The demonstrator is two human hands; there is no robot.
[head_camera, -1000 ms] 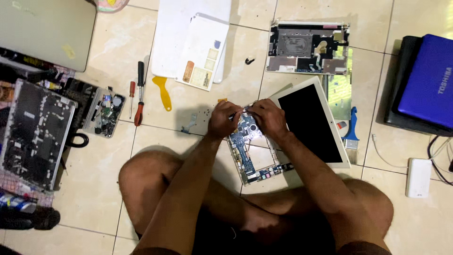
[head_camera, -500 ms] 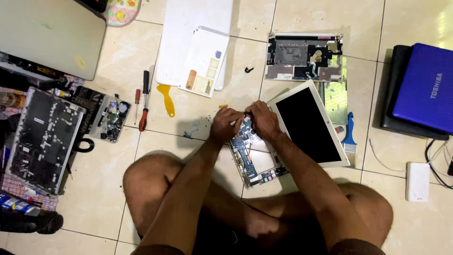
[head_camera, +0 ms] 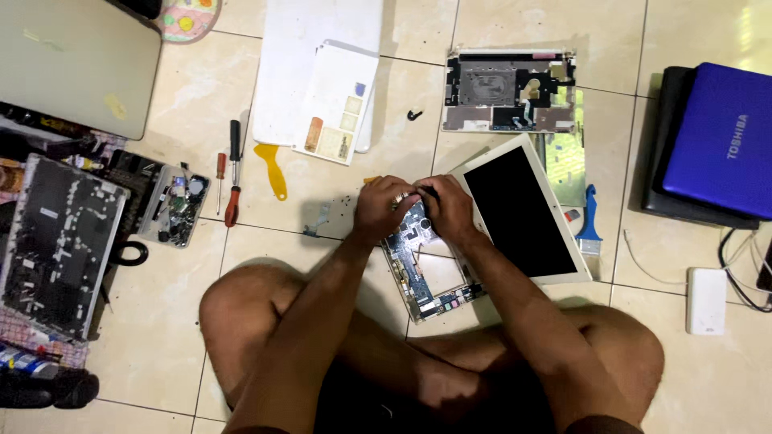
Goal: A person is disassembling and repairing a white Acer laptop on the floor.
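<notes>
On the tiled floor [head_camera: 338,265], a seated person's left hand [head_camera: 384,207] and right hand [head_camera: 447,209] meet, fingers curled, over the top end of an opened tablet's circuit board [head_camera: 418,277]; whether either grips anything cannot be told. Its white-framed screen panel [head_camera: 519,210] lies just beside. Screwdrivers [head_camera: 233,173] and a yellow pry tool [head_camera: 272,167] lie to the left, a blue laptop [head_camera: 720,137] far right.

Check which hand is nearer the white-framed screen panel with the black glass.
Right. The right hand sits at the edge of the white-framed screen panel; the left hand is farther off, over the exposed circuit board.
</notes>
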